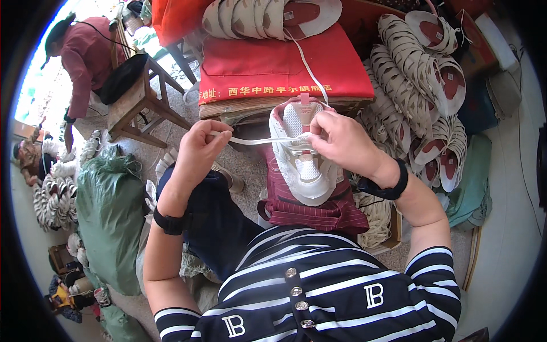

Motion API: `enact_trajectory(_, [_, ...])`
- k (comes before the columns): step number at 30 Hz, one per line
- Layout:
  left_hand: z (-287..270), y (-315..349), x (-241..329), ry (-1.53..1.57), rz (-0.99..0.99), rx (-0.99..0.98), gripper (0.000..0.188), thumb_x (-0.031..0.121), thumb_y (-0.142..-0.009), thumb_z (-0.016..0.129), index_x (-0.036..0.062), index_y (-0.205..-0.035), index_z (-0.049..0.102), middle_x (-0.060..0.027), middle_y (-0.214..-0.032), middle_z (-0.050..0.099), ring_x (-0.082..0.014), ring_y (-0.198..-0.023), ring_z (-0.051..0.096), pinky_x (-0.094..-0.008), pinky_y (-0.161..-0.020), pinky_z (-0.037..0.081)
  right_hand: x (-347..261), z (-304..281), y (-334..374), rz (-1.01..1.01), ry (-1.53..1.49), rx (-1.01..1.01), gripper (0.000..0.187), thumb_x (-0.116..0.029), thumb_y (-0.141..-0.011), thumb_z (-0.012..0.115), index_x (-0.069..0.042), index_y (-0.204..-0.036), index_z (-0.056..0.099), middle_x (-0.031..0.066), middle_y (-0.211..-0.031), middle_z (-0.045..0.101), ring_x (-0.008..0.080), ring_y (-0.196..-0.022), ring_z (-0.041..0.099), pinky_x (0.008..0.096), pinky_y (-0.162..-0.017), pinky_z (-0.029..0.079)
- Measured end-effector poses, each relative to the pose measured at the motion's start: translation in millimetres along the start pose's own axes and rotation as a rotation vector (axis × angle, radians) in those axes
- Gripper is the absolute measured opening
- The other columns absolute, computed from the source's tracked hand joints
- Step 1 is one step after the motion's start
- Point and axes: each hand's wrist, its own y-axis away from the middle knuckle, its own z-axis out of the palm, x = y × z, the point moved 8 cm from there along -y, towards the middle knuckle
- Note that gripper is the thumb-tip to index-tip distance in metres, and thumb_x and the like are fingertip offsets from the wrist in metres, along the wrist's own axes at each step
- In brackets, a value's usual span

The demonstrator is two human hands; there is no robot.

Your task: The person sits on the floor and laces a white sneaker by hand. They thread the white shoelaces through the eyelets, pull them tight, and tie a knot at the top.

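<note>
A white sneaker [310,191] with a pinkish-red lining lies in front of me on a maroon striped cloth [285,212], its toe toward me. My left hand [204,145], closed in a pinch, holds a white shoelace [253,141] out to the left of the shoe. The lace runs taut across to the sneaker's eyelets. My right hand [345,139] is closed over the shoe's right side, its thumb and fingertips gripping the lace at the lacing. Another length of lace goes up from beside the right hand over a red cloth.
Behind the sneaker, a red cloth [273,65] covers a stack bearing nested shoe uppers [245,17]. More uppers [410,62] are piled at right. Laces [373,222] fill a box by my right elbow. At left are a green sack [111,216], a wooden chair [137,105] and a bending person [85,57].
</note>
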Motion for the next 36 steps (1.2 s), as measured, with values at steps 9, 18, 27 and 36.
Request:
enact_trajectory(9, [8.8,2.4,-13.0,0.216,-0.139,-0.046,0.023,0.021,-0.095,0.071,-0.0016,-0.098,0.067,0.0046,-0.077,0.054,-0.0031,-0.069,0.044,-0.0225,-0.062,0.040,-6.0,9.2,5.4,0.074,-0.009,0.006,0.021,-0.024,-0.091,0.065,-0.004,-0.095,0.060,0.0216,-0.084,0.067,0.0417,-0.080,0.066,0.0469,-0.071,0.053])
enact_trajectory(18, [-20.4,9.3,2.2,-0.184,0.023,-0.106,0.021,0.023,-0.094,0.069,0.0027,-0.090,0.068,-0.0018,-0.075,0.051,-0.0136,-0.066,0.050,-0.0281,-0.063,0.041,42.3,15.8,7.6,0.297,-0.584,-0.146,0.008,-0.010,-0.097,0.065,-0.005,-0.096,0.058,-0.0089,-0.082,0.051,-0.0010,-0.071,0.044,0.0198,-0.062,0.038])
enact_trajectory(27, [-13.2,13.5,-31.0,1.253,-0.395,-0.138,0.028,0.023,-0.106,0.053,0.0058,-0.086,0.061,0.0074,-0.064,0.036,-0.0048,-0.056,0.029,-0.0232,-0.056,0.031,55.6,2.2,22.2,0.365,-0.547,-0.101,0.009,-0.009,-0.098,0.063,0.000,-0.098,0.064,-0.0041,-0.086,0.061,0.0037,-0.082,0.056,0.0234,-0.073,0.046])
enact_trajectory(36, [-74.2,-0.7,-90.5,1.440,-0.454,0.144,0.019,0.017,-0.103,0.058,0.0011,-0.106,0.067,0.0057,-0.066,0.037,-0.0070,-0.057,0.031,-0.0244,-0.058,0.030,57.9,-40.2,53.6,0.203,-0.219,0.086,0.013,-0.011,-0.094,0.066,0.000,-0.098,0.070,0.0096,-0.082,0.066,0.0176,-0.073,0.061,0.0302,-0.069,0.048])
